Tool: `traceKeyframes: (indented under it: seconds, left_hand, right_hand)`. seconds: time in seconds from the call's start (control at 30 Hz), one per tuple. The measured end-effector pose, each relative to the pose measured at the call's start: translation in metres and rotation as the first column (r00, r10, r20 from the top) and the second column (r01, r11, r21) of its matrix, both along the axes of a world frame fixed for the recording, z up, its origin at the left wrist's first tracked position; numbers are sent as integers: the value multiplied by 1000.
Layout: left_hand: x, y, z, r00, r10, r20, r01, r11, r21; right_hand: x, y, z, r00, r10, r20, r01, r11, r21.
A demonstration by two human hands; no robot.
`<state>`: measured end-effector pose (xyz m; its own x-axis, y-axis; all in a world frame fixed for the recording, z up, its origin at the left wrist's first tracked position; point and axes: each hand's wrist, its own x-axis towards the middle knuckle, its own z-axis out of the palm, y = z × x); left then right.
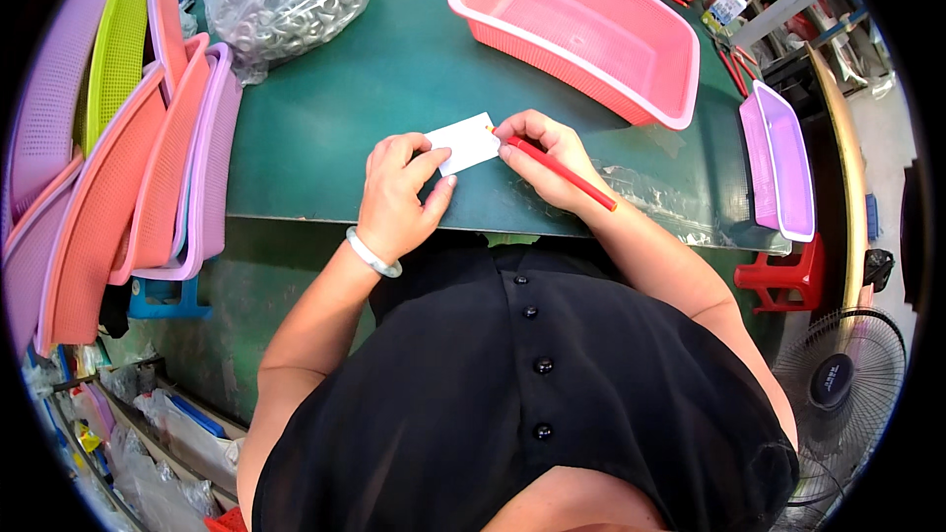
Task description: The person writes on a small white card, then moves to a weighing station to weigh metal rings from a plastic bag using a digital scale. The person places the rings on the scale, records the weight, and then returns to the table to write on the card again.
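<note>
A small white card (468,146) lies near the front edge of the green table (315,128), in front of my body. My left hand (396,187), with a pale bangle on its wrist, holds the card by its left side, thumb and fingers along the edge. A red pen (560,171) is gripped in my right hand (554,153), its barrel slanting back toward the forearm. The fingers of this hand are closed near the card's right edge, and a small yellowish bit shows at the card's upper right corner.
Beyond my hands stands a pink basket (581,34); a clear bag of metal rings (291,5) sits at the far left. Stacked colored baskets (148,158) lean along the left. A purple basket (783,163) rests at right, above a red stool (783,276) and fan (838,384).
</note>
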<state>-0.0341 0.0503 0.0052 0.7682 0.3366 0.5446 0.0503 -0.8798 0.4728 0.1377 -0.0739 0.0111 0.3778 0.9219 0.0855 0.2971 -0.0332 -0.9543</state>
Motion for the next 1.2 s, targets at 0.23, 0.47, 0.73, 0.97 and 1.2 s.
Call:
traceKeyframes:
  seconds: [0.23, 0.47, 0.73, 0.97, 1.2]
  left_hand:
    - [3, -1, -3, 995, 42, 86, -43, 999, 4]
    - [1, -1, -2, 997, 53, 48, -52, 999, -3]
    - [5, -4, 0, 998, 57, 38, -57, 998, -9]
    - [5, -5, 0, 997, 73, 38, -73, 997, -16]
    - [5, -6, -1, 997, 79, 11, -78, 996, -38]
  right_hand:
    - [0, -4, -9, 999, -26, 23, 25, 998, 49]
    - [-1, -3, -2, 996, -7, -83, 12, 998, 66]
    - [3, -5, -2, 991, -5, -131, 15, 997, 74]
    - [6, -5, -6, 986, 14, -167, 1, 996, 89]
    - [8, -6, -5, 986, 29, -163, -13, 995, 97]
